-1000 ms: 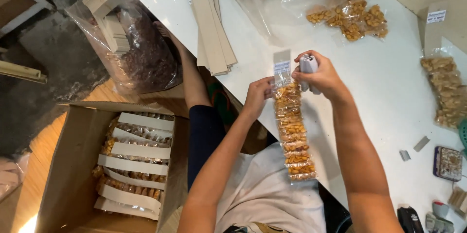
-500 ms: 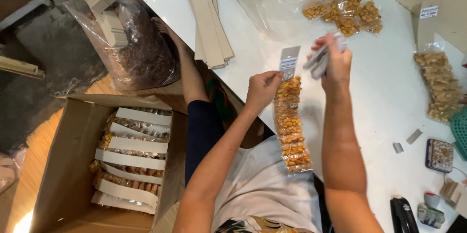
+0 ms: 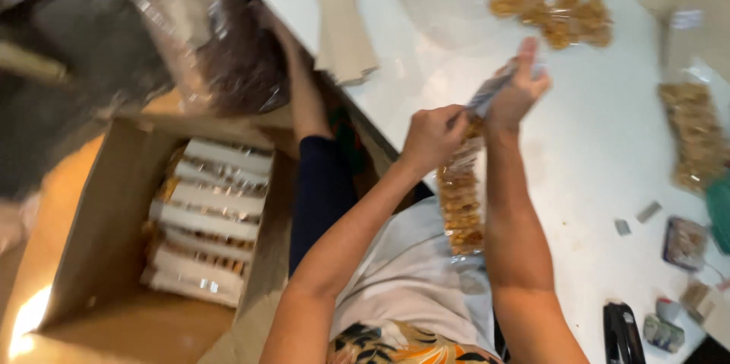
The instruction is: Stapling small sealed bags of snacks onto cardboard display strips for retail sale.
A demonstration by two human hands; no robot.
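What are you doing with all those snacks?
A person at a white table is holding a long clear packet of golden-brown snacks. The left hand grips its top end, and the right hand holds something small and grey above it; the blur hides what. More loose snacks lie in a clear bag further back. Down on the floor, a cardboard box already holds finished packets in rows.

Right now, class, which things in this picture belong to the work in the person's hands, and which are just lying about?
In hand:
left hand and right hand
long clear snack packet
card header strip

Lying about:
cardboard box of finished packets
stack of card strips
loose snacks in a clear bag
black stapler
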